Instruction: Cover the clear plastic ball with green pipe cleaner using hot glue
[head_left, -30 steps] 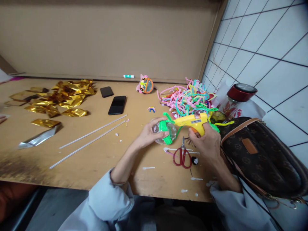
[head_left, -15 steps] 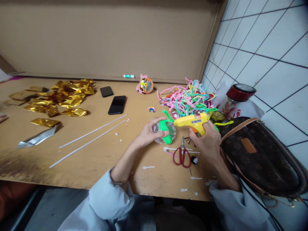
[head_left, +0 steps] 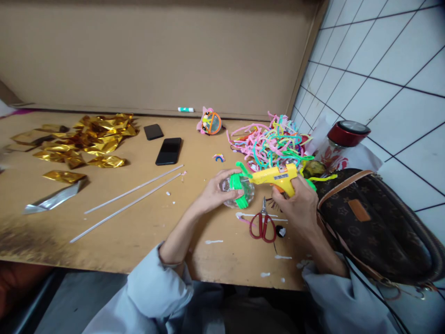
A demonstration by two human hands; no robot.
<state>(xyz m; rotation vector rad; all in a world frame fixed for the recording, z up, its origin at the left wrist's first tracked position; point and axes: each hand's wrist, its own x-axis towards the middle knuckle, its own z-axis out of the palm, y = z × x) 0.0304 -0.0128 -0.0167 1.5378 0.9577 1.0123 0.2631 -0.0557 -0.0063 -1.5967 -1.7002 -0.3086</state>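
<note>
Bottle with a red lid stands behind the brown bag at the right; the contents of both are unclear. Over the table's near middle, the left hand curls around a clear round object, thumb pressed on its green band, the other fingers partly hidden. Closed around a yellow glue gun, the right hand has a finger by the orange trigger. Whether the nozzle touches the green band, I cannot tell.
</note>
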